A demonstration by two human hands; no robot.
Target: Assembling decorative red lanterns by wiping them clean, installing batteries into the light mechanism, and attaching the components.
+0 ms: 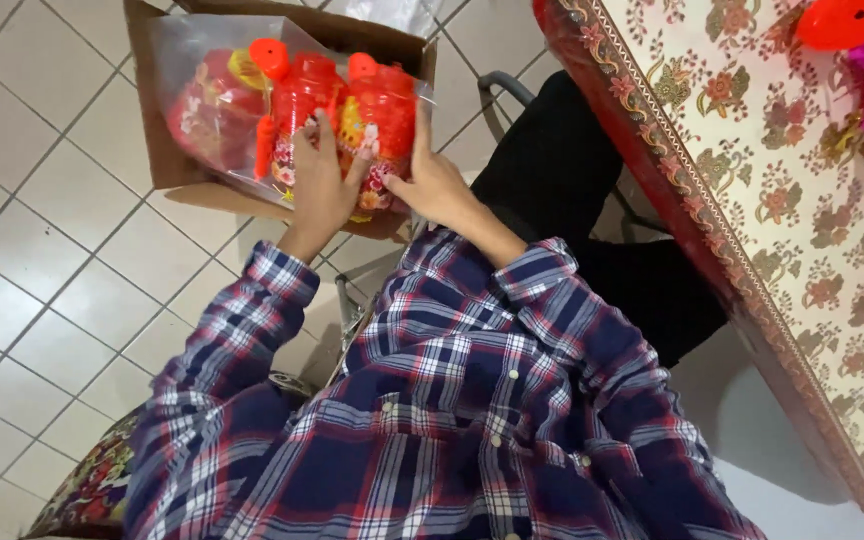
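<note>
- I am seeing two hands working over an open cardboard box (167,170) that is standing on the tiled floor (32,260).
- My left hand (320,185) is lying with fingers spread on the front of a red lantern toy (302,105), pressing it without closing around it.
- My right hand (434,180) is gripping the right side of a second red lantern toy (382,100), thumb up along its edge.
- I am counting two lanterns under the hands, touching each other, both at the box's near right corner.
- A third red one is sitting in a clear plastic bag (202,95) toward the box's left side.
- One floral tablecloth (802,230) is covering a table on my right.
</note>
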